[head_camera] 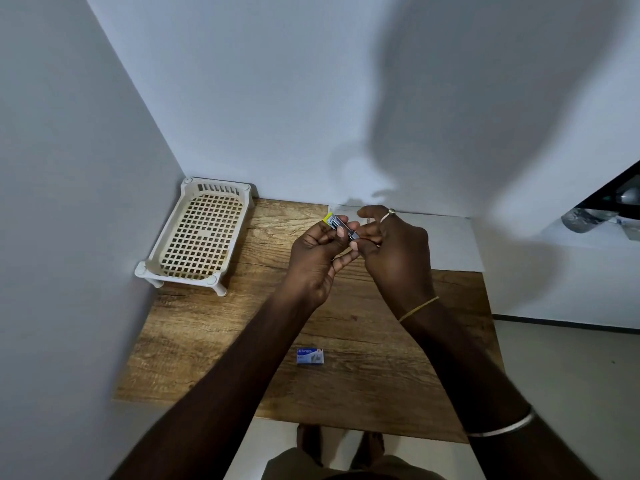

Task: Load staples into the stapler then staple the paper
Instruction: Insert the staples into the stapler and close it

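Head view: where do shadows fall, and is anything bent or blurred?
In the head view a large soft shadow falls on the back wall, upper right; the wide lens slants the wall corner; the stapler, held by left hand and right hand, is small and dim.

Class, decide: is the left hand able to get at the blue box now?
Probably not at once: the left hand and right hand both hold the stapler. The blue box lies uncovered on the table, so the path looks free.
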